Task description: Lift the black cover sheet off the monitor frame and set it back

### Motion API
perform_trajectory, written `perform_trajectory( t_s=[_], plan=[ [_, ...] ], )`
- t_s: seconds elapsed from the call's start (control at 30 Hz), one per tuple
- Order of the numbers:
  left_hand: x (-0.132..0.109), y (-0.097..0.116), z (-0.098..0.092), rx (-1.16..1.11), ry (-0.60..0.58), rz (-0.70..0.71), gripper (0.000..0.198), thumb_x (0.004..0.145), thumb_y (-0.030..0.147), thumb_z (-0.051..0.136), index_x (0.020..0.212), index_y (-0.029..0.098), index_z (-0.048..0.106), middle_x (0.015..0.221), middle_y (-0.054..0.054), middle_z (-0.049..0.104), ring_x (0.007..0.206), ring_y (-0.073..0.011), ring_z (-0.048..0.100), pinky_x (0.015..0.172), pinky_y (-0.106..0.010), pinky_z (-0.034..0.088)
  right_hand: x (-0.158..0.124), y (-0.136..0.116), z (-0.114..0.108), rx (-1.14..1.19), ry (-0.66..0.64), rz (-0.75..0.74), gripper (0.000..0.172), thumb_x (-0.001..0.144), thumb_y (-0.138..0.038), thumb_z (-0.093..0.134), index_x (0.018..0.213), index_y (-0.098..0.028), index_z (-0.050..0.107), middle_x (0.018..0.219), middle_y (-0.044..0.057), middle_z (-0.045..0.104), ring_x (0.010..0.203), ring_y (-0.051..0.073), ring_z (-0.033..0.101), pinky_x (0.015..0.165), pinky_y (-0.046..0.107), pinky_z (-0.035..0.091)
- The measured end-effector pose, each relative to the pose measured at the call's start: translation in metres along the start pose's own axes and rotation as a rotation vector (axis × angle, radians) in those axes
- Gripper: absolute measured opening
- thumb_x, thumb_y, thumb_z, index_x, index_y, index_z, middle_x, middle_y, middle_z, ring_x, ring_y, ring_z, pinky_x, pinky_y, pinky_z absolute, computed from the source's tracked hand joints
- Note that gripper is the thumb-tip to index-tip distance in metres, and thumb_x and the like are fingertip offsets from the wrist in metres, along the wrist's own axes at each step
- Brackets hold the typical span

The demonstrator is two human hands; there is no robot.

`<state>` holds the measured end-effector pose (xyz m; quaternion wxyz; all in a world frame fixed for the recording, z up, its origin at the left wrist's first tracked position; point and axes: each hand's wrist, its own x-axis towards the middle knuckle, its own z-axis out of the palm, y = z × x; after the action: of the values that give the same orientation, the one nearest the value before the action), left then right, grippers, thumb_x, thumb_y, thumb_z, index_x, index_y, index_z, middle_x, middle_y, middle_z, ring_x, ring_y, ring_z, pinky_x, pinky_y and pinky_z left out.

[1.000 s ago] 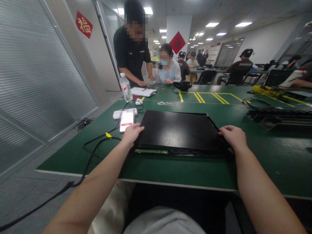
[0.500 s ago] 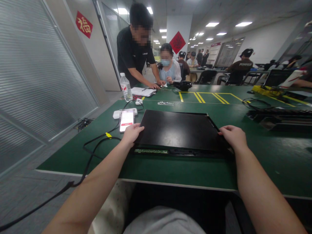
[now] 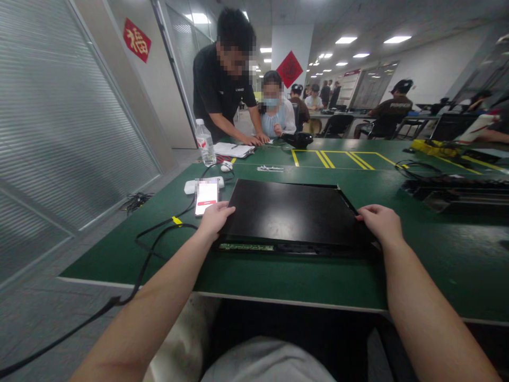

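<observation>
A flat black panel point(image 3: 292, 212) lies on the green table point(image 3: 254, 276) in front of me, with a strip of green circuit board showing along its near edge. My left hand point(image 3: 214, 217) grips the panel's left edge, fingers curled around it. At the right edge my right hand point(image 3: 379, 222) holds the panel the same way, fingers closed over the rim.
A lit phone point(image 3: 206, 196) and a white box point(image 3: 202, 183) lie left of the panel, with black cables point(image 3: 159, 233) trailing off the table. A water bottle point(image 3: 205, 142) and papers point(image 3: 234, 149) sit further back, where a standing person point(image 3: 225, 90) leans over. Black equipment point(image 3: 457, 191) lies right.
My hands and the panel have stayed still. The standing person at the far end has leaned further right over the table.
</observation>
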<state>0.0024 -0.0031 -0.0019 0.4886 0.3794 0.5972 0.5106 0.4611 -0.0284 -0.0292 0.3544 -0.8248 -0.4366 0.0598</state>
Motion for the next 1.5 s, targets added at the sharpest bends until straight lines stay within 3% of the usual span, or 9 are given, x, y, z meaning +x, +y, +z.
perform_trajectory(
  t_s=[0.3, 0.8, 1.3, 1.5],
  plan=[
    [0.0, 0.001, 0.002, -0.015, 0.003, -0.011, 0.015, 0.08, 0.003, 0.076, 0.088, 0.016, 0.077, 0.082, -0.006, 0.084, 0.066, -0.0196, 0.077, 0.069, -0.029, 0.062, -0.007, -0.01, -0.003, -0.072, -0.009, 0.015, 0.017, 0.076, -0.034, 0.064, 0.08, -0.025, 0.079, 0.082, 0.007, 0.079, 0.076, 0.027, 0.067, 0.063, 0.034, 0.044],
    [0.002, -0.002, 0.001, -0.087, -0.018, -0.014, 0.015, 0.082, 0.001, 0.074, 0.089, 0.015, 0.076, 0.086, -0.007, 0.085, 0.071, -0.019, 0.078, 0.074, -0.029, 0.063, -0.004, -0.005, -0.001, -0.138, -0.007, -0.034, 0.025, 0.081, -0.038, 0.064, 0.09, -0.024, 0.084, 0.087, 0.009, 0.08, 0.081, 0.029, 0.07, 0.066, 0.036, 0.048],
    [0.009, -0.005, -0.003, -0.058, -0.054, -0.008, 0.019, 0.075, 0.013, 0.081, 0.093, 0.017, 0.081, 0.078, -0.006, 0.083, 0.072, -0.023, 0.079, 0.07, -0.031, 0.063, -0.007, -0.009, -0.001, -0.177, -0.014, -0.034, 0.032, 0.084, -0.038, 0.062, 0.097, -0.025, 0.087, 0.093, 0.01, 0.081, 0.084, 0.029, 0.072, 0.069, 0.036, 0.051],
    [0.007, -0.004, -0.001, -0.044, -0.029, -0.009, 0.017, 0.078, 0.01, 0.075, 0.092, 0.017, 0.082, 0.082, -0.006, 0.084, 0.071, -0.0211, 0.078, 0.07, -0.03, 0.062, -0.014, -0.018, -0.006, -0.267, -0.048, -0.049, 0.033, 0.086, -0.036, 0.061, 0.103, -0.027, 0.088, 0.095, 0.011, 0.081, 0.084, 0.031, 0.073, 0.071, 0.038, 0.053]
  ],
)
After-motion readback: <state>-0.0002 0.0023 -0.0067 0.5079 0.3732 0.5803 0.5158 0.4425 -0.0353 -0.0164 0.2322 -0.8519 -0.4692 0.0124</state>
